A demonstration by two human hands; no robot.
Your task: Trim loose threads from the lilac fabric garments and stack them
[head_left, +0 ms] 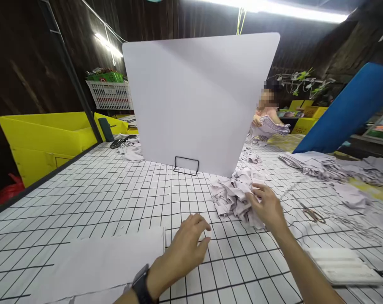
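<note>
My right hand (267, 207) is at the right side of a crumpled heap of pale lilac-white fabric pieces (231, 196), its thumb and fingertips closed on a fabric piece at the heap's edge. Over the grid-patterned tablecloth (223, 266), my left hand (189, 238) is held with fingers loosely bent and thumb apart, nothing between them. A dark watch (142, 285) is on that wrist. Just left of it lies a flat stack of white fabric (105, 261). Behind the heap, a large white board (194, 101) stands upright by a black wire stand (186, 165).
To the right lie scissors (313, 214), a white box-shaped device (346, 266) with a cable, and layered fabric stacks (318, 164). A blue panel (346, 107) leans behind them. Another person (265, 114) holds fabric beyond the board. Yellow bins (48, 139) border the left.
</note>
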